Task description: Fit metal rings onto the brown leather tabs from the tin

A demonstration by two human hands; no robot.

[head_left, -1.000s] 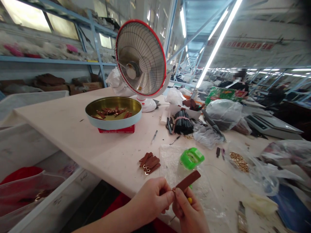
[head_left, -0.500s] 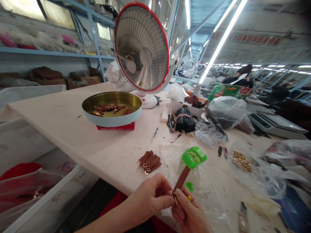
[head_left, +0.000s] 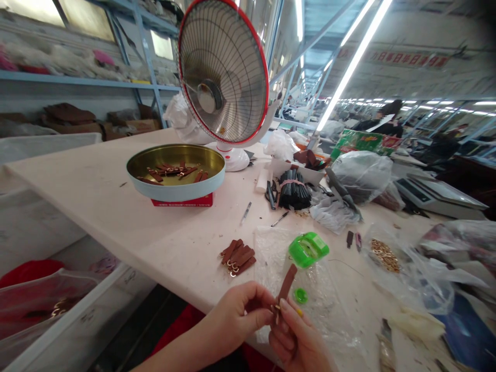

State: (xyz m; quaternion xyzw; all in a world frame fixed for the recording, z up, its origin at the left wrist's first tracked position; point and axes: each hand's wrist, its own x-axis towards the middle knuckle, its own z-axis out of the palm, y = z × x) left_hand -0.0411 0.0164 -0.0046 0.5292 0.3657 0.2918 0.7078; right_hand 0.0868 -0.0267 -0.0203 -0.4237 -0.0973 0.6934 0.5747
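Note:
Between my two hands is a brown leather strap [head_left: 288, 281] with a small gold metal fitting [head_left: 277, 308] at its lower end. My right hand [head_left: 296, 333] grips the strap near that end, thumb on top. The thumb and forefinger of my left hand [head_left: 248, 312] pinch at the fitting from the left; part of it is hidden by the fingertips. Just beyond lies a pile of similar brown straps [head_left: 238, 256] with gold rings. A bright green plastic container [head_left: 309, 249] and a small green round piece [head_left: 301, 295] rest on a clear plastic sheet [head_left: 267, 243].
A round tin [head_left: 176, 192] with more straps stands on a red box [head_left: 182, 200]. Behind it is a red-rimmed fan-shaped heater [head_left: 225, 72]. Bundled black strips [head_left: 294, 191], pens, a bag of gold rings [head_left: 385, 254] and a scale [head_left: 437, 196] lie to the right.
The strap has tilted a little and sits slightly lower in my right hand. My fingers stay close together at the gold fitting. The whole view has shifted slightly.

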